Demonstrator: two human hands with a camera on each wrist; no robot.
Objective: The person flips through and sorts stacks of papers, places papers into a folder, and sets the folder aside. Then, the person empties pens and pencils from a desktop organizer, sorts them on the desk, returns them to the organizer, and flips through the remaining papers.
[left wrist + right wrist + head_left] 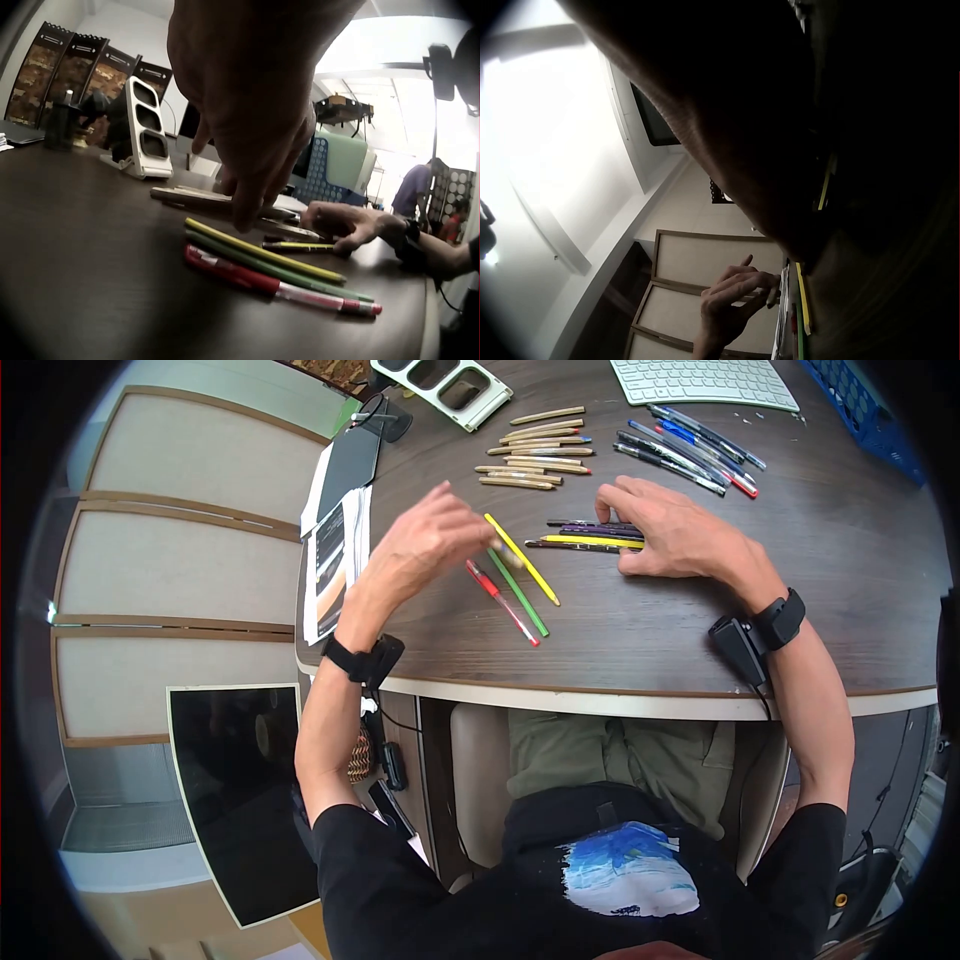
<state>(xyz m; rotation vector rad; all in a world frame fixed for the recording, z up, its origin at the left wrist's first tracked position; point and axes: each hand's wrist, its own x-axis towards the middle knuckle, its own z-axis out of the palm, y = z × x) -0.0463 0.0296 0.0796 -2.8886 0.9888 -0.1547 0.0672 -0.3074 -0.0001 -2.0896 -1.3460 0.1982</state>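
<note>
My left hand point(432, 545) is slightly blurred above the table, its fingertips pinching a tan pencil point(771, 298) seen end-on in the right wrist view. Below it, a yellow pencil point(524, 560), a green pencil point(520, 596) and a red pen point(500, 600) lie side by side at a slant. My right hand point(680, 530) rests on the table, thumb and fingers curled round a bundle of dark pencils point(585, 546) with one yellow pencil point(590, 540) among them. The bundle's right ends are hidden under the palm.
Several natural-wood pencils point(540, 452) lie in a row at the back, with several pens point(680, 450) to their right. A white keyboard point(700, 382), a blue basket point(870, 415) and a white three-slot holder point(460, 390) stand behind. Papers point(340, 560) lie at the left edge.
</note>
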